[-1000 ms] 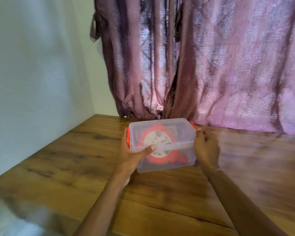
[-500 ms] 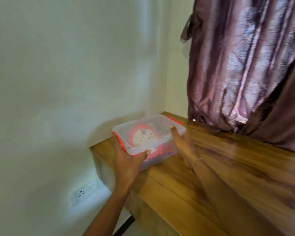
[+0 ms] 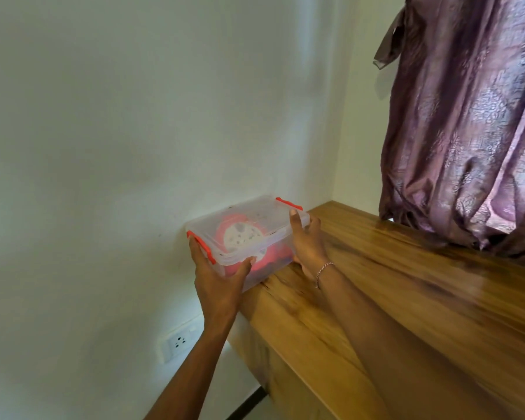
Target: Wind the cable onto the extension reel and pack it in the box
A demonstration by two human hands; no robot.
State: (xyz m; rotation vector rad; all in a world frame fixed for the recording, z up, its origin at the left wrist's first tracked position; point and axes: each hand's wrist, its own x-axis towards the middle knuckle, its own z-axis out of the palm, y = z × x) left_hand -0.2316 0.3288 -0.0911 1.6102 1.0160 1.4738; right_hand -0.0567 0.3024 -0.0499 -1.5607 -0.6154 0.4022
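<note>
White wall (image 3: 103, 116) to the left, purple curtain (image 3: 467, 116) hanging at right, socket (image 3: 179, 344) low on the wall. Wooden table (image 3: 376, 298) running to the corner. Clear box (image 3: 264, 219) with red clips, lid on, at the table's left end against the wall, partly overhanging the edge. Red extension reel (image 3: 240, 237) visible inside. Left hand (image 3: 219, 283) clasped round the near end, thumb on the front. Right hand (image 3: 308, 241) pressed against the far side, fingers loosely spread, bracelet (image 3: 323, 269) at the wrist.

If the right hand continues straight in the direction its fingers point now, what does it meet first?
The right hand already lies on the end of the clear box. Going on past the lid, it would probably reach the white wall behind; depth is unclear.
</note>
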